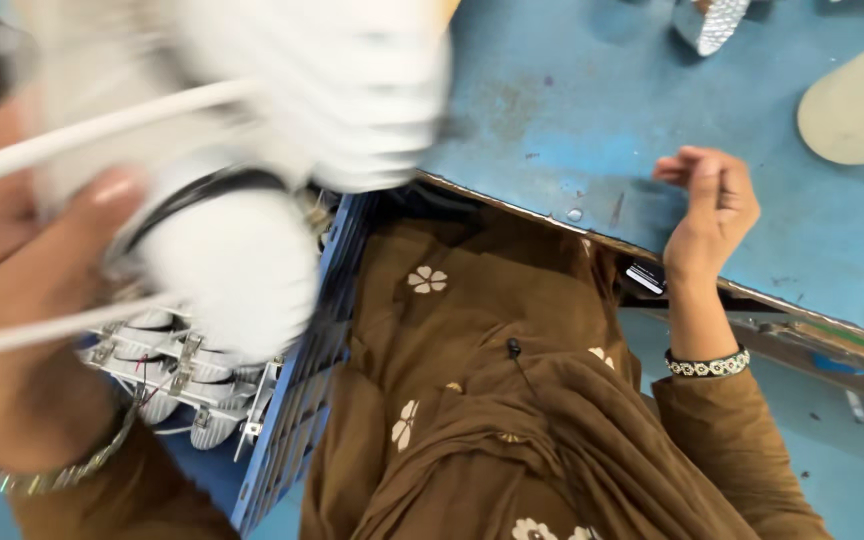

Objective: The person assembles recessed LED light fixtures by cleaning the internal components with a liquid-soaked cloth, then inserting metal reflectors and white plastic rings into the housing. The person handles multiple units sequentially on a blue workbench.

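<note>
Left hand (22, 300) grips a blurred white lamp assembly (252, 170) with white cables, long axis tilting up toward the tabletop's (572, 110) near edge, above a blue crate (302, 400); right hand (707, 205) rests loosely curled, empty, on that edge.

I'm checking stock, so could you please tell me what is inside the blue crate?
The blue crate holds white ribbed parts with metal clips and thin wires. The left hand and its blurred white part cover the rest.

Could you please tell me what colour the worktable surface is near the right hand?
Blue, scuffed and stained; the worktable shows best in the head view.
</note>
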